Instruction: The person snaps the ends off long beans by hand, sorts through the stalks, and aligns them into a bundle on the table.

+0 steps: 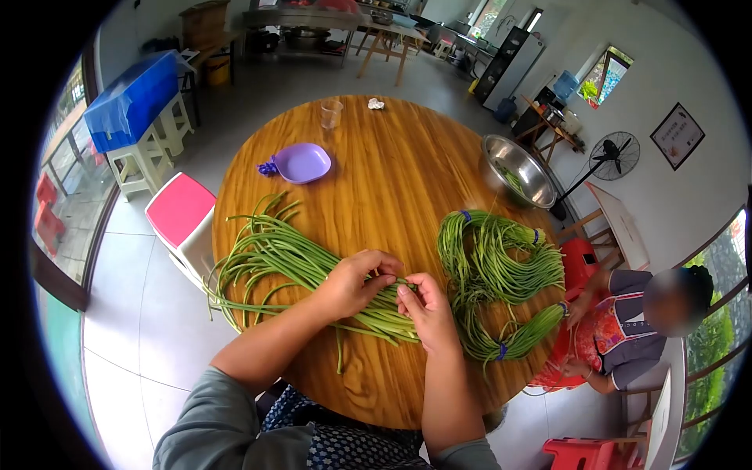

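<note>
Both hands meet over a loose pile of long green beans [290, 262] on the round wooden table. My left hand [356, 283] is closed, its thumb and fingers pinching the end of a long bean. Opposite it, my right hand [428, 312] pinches the same bean close to its tip. Most of that bean is hidden by my fingers and the pile beneath. To the right of my right hand lie bundles of long beans [501, 262], tied with blue bands.
A purple tray [305, 164], clear cups [331, 115] and a crumpled white tissue [376, 103] sit farther back on the table [384, 168]. A steel bowl [536, 178] with some beans stands at the right edge. Another person [615, 329] sits at the right.
</note>
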### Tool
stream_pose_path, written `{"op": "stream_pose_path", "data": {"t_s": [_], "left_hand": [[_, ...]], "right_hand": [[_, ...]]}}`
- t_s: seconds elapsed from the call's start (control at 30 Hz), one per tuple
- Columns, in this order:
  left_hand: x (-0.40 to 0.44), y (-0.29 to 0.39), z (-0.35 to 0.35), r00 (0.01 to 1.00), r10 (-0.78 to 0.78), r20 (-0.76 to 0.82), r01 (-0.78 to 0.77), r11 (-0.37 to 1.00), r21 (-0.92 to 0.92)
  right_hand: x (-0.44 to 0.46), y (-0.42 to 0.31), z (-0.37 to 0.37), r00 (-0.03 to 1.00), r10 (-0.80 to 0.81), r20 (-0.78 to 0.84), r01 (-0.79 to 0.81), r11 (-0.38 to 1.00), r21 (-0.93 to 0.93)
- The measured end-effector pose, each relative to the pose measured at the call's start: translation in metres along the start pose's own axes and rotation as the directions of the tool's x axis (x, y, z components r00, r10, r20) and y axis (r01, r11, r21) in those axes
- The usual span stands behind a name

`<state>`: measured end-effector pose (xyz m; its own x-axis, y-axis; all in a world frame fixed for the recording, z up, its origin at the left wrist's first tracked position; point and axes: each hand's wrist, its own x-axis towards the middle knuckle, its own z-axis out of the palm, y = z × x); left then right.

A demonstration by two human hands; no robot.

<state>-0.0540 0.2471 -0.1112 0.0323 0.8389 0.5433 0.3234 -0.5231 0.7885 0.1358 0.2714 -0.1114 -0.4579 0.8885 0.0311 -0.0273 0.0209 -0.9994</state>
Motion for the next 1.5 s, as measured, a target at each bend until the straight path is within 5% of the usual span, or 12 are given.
{"op": "stream_pose_path", "data": {"t_s": [0.3,0.37,0.8,0.87,1.07,1.13,1.17,1.23,1.27,1.33,1.47,1.5], "left_hand": [[-0.001,0.005,-0.005,0.987,-0.14,0.073,0.152,0.967,-0.206],[0.0,0.007,-0.014,0.972,-0.137,0.19,0.132,0.99,0.042],[-0.004,0.005,-0.005,0.976,-0.157,0.149,0.154,0.988,0.031],[-0.004,0.001,-0.001,0.985,-0.153,0.075,0.145,0.984,0.102],[-0.002,0.009,0.006,0.904,-0.423,-0.068,0.425,0.905,0.02],[-0.003,-0.003,0.006,0.892,-0.452,-0.034,0.453,0.891,0.038],[-0.005,-0.017,0.005,0.902,-0.426,0.065,0.43,0.883,-0.188],[-0.005,-0.014,0.002,0.906,-0.351,0.237,0.423,0.757,-0.498],[-0.006,-0.011,0.002,0.909,-0.339,0.242,0.417,0.758,-0.502],[-0.007,-0.007,-0.001,0.945,-0.215,0.245,0.326,0.631,-0.704],[-0.001,-0.002,-0.012,0.891,-0.362,0.275,0.454,0.675,-0.581],[-0.002,-0.003,-0.008,0.952,-0.233,0.198,0.3,0.842,-0.448]], "right_hand": [[0.001,-0.001,-0.003,0.993,-0.059,-0.102,0.05,0.995,-0.088],[0.002,-0.003,-0.006,0.984,-0.072,-0.164,0.059,0.995,-0.085],[0.001,-0.005,-0.008,0.99,-0.065,-0.123,0.035,0.971,-0.237],[0.002,-0.002,0.003,0.802,-0.595,0.057,0.39,0.448,-0.804],[0.003,-0.004,0.027,0.745,-0.645,0.173,0.383,0.2,-0.902],[0.009,0.006,0.022,0.721,-0.69,0.071,0.441,0.377,-0.815],[0.005,0.006,0.016,0.837,-0.539,-0.094,0.354,0.666,-0.657],[0.001,0.004,0.004,0.981,-0.088,-0.174,0.108,0.988,0.11],[0.003,0.008,-0.004,0.978,-0.095,-0.183,0.115,0.988,0.102],[0.008,0.017,-0.024,0.994,0.113,0.0,-0.078,0.69,0.719],[0.002,-0.006,-0.017,0.999,0.035,-0.038,-0.014,0.893,0.45],[0.001,-0.004,-0.015,1.0,0.024,-0.013,-0.019,0.947,0.32]]}}
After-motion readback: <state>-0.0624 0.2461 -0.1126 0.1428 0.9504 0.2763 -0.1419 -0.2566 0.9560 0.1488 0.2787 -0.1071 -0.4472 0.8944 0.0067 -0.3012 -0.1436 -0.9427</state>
